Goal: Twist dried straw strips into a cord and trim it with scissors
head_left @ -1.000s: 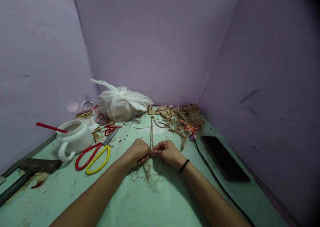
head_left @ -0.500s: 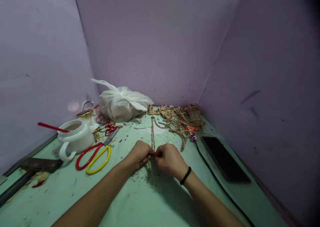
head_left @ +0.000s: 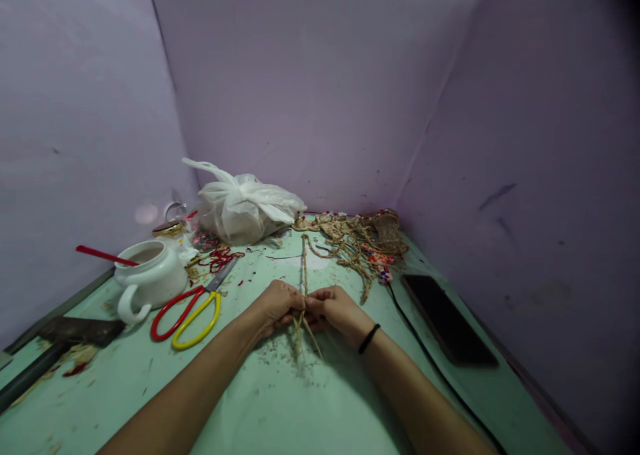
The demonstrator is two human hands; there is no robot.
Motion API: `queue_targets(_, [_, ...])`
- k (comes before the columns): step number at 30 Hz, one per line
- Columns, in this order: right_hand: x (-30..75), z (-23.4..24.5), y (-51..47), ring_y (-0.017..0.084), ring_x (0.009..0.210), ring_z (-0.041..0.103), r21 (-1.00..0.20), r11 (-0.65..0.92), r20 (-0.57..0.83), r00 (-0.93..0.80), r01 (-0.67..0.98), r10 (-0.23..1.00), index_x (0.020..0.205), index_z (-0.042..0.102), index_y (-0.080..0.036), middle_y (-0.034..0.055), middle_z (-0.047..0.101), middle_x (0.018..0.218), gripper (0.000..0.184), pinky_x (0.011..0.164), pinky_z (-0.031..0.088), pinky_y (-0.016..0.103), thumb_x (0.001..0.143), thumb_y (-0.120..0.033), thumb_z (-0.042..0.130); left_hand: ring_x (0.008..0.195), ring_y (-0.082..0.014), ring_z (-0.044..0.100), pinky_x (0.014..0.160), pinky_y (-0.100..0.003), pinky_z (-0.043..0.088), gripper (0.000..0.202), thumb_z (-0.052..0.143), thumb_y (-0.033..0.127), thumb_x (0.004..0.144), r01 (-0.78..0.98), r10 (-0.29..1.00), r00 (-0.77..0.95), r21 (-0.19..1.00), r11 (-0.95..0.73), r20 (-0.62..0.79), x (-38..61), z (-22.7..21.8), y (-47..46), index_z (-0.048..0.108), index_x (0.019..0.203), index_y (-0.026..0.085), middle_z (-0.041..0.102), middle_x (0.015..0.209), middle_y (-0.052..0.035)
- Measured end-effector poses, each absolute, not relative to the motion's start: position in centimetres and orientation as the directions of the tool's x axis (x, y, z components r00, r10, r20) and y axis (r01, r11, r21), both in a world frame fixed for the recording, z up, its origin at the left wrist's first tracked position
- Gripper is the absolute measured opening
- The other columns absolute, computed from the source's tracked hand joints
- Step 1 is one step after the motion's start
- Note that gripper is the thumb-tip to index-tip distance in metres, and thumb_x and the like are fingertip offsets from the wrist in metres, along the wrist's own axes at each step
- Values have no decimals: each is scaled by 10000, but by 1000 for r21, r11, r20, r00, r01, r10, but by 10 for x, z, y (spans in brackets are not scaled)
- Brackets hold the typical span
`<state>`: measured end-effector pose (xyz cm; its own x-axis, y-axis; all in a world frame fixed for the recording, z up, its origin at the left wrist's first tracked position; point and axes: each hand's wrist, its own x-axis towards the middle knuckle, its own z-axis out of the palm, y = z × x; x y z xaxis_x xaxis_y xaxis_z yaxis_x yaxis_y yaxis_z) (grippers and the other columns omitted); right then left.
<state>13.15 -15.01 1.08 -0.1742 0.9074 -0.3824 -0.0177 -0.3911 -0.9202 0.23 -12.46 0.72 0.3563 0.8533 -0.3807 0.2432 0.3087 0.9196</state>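
Note:
A thin tan braided cord (head_left: 305,261) runs straight from the back of the table towards me. Both of my hands meet at its near end. My left hand (head_left: 280,305) is closed, pinching the cord from the left. My right hand (head_left: 335,311), below a black wristband (head_left: 369,339), pinches it from the right, fingertips close to the left ones. Loose straw-like strands (head_left: 311,338) splay out below the fingers. Exactly how the fingers cross the strands is hidden.
Red-and-yellow-handled scissors (head_left: 197,315), a white cup (head_left: 155,275) and a hammer-like tool (head_left: 75,331) lie left. A tied plastic bag (head_left: 245,208) and tangled braided cords (head_left: 360,241) sit at the back. A phone (head_left: 447,318) and black cable (head_left: 425,348) are right.
My fingers have shifted slightly along the cord's near end, and my right hand has turned and opened its curl a little. Loose strands now show more clearly below the hands.

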Motion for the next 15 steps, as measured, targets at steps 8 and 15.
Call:
queue_targets(8, [133,-3,-143,22,323,285,-942,-263,-275,-27,210,961,476,542,-113,-51,449,352,142,336,169,172,615,-85,526,272,-43,262,328,-196,168,88,462,142,537,477,862,328,855,202,-386,1,10,-125,517,470,124,409,342,35])
queue_targets(15, [134,-1,-144,26,289,249,-941,-322,-329,-61,101,942,478,529,-128,-72,389,312,88,325,123,187,543,-82,490,550,-153,534,488,-234,329,176,470,203,621,843,981,177,526,-113,-74,10,23,-147,624,573,136,587,554,-63])
